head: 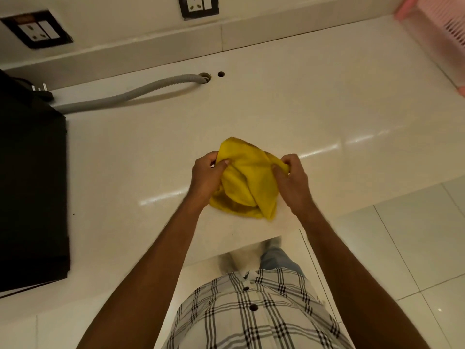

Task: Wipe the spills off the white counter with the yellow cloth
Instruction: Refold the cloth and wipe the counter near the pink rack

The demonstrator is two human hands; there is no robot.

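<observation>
We are gripping the yellow cloth (247, 177) with both hands, left hand (206, 177) and right hand (292, 182), above the white worktop (327, 102); we should be bunching it into a flat pad before wiping.

No legible text anywhere. Two switch-and-socket plates on the wall, one upper left of frame (37, 30), one top centre (198, 6): no markings readable. Black appliance (30, 185) at left edge shows no brand or label. Pink basket (442, 18), upper right, unlettered.

cloth (245, 182) yellow | counter (251, 109) white | shirt (251, 313) plaid | basket (442, 18) pink
</observation>
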